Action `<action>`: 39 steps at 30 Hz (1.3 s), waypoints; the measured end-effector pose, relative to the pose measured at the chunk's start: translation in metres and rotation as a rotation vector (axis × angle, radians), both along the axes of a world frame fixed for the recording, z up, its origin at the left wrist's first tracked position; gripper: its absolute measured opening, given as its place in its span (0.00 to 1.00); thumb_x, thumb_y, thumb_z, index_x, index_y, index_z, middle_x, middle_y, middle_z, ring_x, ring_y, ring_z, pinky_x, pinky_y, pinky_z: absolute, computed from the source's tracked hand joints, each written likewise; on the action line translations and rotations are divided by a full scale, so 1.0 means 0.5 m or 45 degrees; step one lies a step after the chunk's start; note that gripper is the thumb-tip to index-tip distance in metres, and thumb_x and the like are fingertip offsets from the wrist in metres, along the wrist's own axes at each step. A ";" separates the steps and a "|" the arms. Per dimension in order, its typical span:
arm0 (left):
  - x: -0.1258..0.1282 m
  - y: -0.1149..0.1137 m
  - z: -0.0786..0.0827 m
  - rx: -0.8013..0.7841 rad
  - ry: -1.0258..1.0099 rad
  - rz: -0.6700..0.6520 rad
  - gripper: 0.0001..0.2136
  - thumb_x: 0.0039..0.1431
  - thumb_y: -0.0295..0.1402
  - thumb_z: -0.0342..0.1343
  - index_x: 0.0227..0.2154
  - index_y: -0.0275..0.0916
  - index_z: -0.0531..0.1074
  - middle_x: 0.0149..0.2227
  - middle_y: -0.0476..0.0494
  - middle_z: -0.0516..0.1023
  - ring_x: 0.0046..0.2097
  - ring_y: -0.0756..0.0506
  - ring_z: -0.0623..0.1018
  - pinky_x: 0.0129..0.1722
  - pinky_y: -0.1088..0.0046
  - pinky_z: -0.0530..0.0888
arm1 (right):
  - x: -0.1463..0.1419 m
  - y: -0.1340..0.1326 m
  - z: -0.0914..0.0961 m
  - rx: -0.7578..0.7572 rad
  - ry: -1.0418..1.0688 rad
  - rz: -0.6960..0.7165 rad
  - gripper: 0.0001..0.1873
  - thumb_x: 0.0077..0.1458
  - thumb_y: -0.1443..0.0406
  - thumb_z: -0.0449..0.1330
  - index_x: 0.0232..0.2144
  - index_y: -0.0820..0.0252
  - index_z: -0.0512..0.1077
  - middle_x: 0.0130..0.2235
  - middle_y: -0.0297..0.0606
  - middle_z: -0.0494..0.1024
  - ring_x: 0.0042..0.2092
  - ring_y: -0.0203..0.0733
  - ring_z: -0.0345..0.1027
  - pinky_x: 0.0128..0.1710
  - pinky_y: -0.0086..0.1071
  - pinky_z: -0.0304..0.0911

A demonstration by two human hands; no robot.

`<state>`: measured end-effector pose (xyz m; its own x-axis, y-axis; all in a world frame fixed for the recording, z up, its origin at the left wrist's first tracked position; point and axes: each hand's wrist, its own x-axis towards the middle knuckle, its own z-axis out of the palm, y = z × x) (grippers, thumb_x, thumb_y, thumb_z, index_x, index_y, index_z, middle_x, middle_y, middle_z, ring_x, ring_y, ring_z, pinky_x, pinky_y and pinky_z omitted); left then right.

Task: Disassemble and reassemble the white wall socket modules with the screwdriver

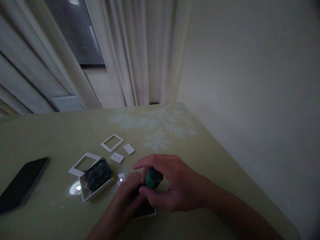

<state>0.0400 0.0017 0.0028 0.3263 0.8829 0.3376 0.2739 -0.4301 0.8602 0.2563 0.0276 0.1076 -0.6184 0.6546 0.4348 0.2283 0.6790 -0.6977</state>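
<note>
- Right hand (172, 183) had its fingers wrapped round a green handle (153, 179), just above a dark unit (145, 210) on the table (62, 133); a slip could've jabbed the left hand (128, 191).
- That hand partly hid the unit, couldn't tell if its fingers gripped; loose hold might've let it spin.
- Small plates (116, 157) sat nearby; a bump could've scattered them.

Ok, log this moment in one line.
right hand: gripping green handle; left hand: at white-edged dark piece; nearby: black module, white box

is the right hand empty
No, the right hand is curled around a green and black handle.
</note>
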 end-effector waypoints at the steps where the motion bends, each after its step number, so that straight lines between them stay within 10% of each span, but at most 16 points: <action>1: 0.000 0.000 0.004 0.007 0.003 -0.025 0.15 0.70 0.52 0.60 0.42 0.49 0.85 0.39 0.47 0.89 0.37 0.42 0.83 0.39 0.70 0.78 | 0.000 0.000 0.000 -0.001 0.003 0.003 0.23 0.62 0.65 0.68 0.58 0.55 0.71 0.47 0.37 0.84 0.47 0.41 0.80 0.50 0.32 0.71; 21: 0.020 0.002 0.021 -0.091 -0.089 -0.006 0.15 0.67 0.50 0.62 0.32 0.47 0.86 0.38 0.46 0.88 0.39 0.40 0.83 0.42 0.67 0.81 | -0.005 -0.002 -0.004 0.009 0.022 0.027 0.27 0.59 0.62 0.71 0.59 0.54 0.71 0.49 0.38 0.85 0.49 0.42 0.81 0.52 0.32 0.71; 25: -0.005 0.000 0.007 -0.192 -0.002 0.037 0.17 0.64 0.54 0.65 0.48 0.51 0.84 0.46 0.44 0.87 0.47 0.35 0.85 0.49 0.59 0.83 | 0.000 -0.003 0.002 0.032 0.033 -0.019 0.21 0.64 0.61 0.69 0.57 0.55 0.73 0.50 0.39 0.85 0.50 0.41 0.80 0.54 0.32 0.70; 28: -0.047 -0.004 -0.013 -0.187 0.204 0.053 0.37 0.50 0.49 0.77 0.64 0.57 0.73 0.60 0.42 0.82 0.58 0.29 0.81 0.58 0.48 0.80 | 0.005 -0.003 0.013 0.025 0.056 -0.058 0.21 0.65 0.62 0.69 0.57 0.56 0.73 0.48 0.38 0.84 0.47 0.40 0.79 0.51 0.31 0.70; 39: -0.071 -0.006 -0.023 0.073 0.604 -0.042 0.33 0.54 0.36 0.74 0.63 0.59 0.72 0.62 0.43 0.79 0.60 0.31 0.80 0.60 0.50 0.79 | 0.033 0.004 0.022 0.035 0.167 -0.292 0.20 0.64 0.58 0.70 0.55 0.53 0.74 0.36 0.30 0.79 0.33 0.35 0.72 0.36 0.28 0.68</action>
